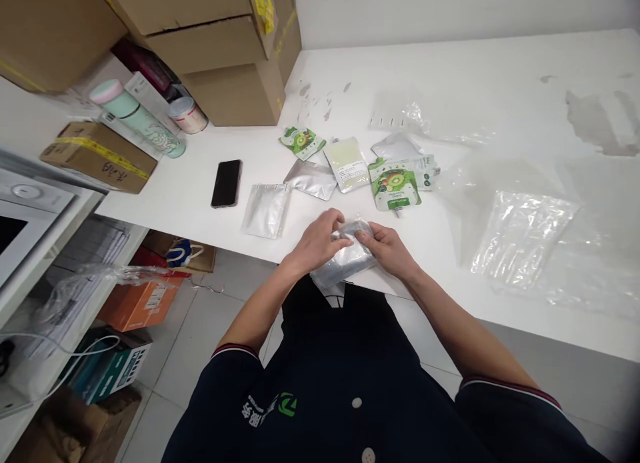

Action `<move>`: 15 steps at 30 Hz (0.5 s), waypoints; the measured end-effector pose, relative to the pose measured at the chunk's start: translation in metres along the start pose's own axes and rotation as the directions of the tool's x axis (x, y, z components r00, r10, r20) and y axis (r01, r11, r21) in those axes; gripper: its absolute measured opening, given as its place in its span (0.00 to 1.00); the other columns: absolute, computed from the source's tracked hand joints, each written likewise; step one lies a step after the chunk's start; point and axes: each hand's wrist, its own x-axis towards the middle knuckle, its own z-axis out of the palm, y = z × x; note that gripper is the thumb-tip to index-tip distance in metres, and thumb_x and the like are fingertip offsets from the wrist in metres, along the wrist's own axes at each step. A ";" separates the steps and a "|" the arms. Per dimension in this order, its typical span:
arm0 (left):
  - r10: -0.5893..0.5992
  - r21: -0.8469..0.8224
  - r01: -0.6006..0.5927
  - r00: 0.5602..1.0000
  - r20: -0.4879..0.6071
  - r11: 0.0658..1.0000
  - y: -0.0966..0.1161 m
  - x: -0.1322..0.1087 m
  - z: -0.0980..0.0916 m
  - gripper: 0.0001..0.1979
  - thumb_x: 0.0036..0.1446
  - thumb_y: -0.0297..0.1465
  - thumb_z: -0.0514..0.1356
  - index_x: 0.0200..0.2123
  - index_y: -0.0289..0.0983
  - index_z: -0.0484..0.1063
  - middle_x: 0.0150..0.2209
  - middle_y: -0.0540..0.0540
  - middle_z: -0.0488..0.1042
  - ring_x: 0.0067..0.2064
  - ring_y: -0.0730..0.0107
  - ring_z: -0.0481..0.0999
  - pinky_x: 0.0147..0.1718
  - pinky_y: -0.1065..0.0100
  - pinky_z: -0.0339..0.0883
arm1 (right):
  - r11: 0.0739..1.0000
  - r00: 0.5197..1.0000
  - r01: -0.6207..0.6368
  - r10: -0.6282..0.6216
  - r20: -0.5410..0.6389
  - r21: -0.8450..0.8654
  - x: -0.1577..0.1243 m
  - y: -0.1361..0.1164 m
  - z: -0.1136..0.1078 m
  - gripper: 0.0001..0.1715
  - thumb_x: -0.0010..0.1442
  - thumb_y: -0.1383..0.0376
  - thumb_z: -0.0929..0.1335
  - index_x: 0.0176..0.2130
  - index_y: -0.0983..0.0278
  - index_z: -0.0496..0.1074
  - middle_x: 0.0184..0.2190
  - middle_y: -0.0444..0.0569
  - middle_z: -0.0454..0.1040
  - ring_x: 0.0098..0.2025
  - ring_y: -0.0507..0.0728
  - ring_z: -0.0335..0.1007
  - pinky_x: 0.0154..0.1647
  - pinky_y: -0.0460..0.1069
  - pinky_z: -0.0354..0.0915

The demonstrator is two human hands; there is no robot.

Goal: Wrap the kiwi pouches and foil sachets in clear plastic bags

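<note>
Both hands meet at the near edge of the white table (500, 69). My left hand (320, 239) and my right hand (387, 246) are closed on a clear plastic bag (345, 261) holding silvery pouches, fingers pinching its top. Just beyond lie a silver foil pouch (266, 211), another silver pouch (313, 179), a pale green packet (347, 163) and green kiwi-printed pouches (395, 188) (301, 141).
A black phone (227, 183) lies left of the pouches. Clear plastic bags (525, 239) spread at right. Cardboard boxes (220, 49), a mint bottle (137, 116) and a small jar (189, 114) stand at back left. Boxes sit on the floor (135, 303).
</note>
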 end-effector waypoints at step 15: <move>-0.274 -0.162 0.222 0.754 -0.596 0.962 -0.072 0.053 -0.117 0.10 0.56 0.35 0.60 0.26 0.36 0.67 0.21 0.54 0.61 0.24 0.76 0.61 0.24 0.72 0.55 | 0.951 0.970 0.179 -0.213 -0.117 -0.250 0.051 -0.019 0.027 0.21 0.63 0.52 0.66 0.52 0.60 0.66 0.42 0.49 0.78 0.43 0.58 0.75 0.49 0.57 0.70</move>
